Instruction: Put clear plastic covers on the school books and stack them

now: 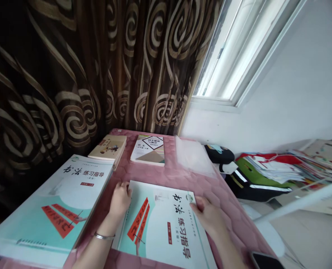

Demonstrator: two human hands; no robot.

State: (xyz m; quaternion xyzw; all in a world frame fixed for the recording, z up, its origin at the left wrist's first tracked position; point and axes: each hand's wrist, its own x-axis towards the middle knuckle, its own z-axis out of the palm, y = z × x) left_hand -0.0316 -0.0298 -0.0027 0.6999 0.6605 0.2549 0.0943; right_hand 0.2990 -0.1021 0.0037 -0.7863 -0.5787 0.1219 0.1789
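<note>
A white and teal calligraphy workbook (166, 228) lies on the pink tabletop (179, 173) in front of me. My left hand (120, 200) grips its far left corner, fingers curled over the edge, a silver bangle on the wrist. My right hand (209, 213) rests on the book's far right corner, fingers bent over the edge. A second workbook (56, 209) with the same cover lies to the left, on top of a stack.
Two smaller books (109, 146) (149, 150) lie at the table's far side beside a clear plastic folder (194, 157). A dark swirl-patterned curtain (84, 67) hangs behind. To the right are a bag (250, 179) and piled papers (289, 166). A phone (266, 260) lies at the near right corner.
</note>
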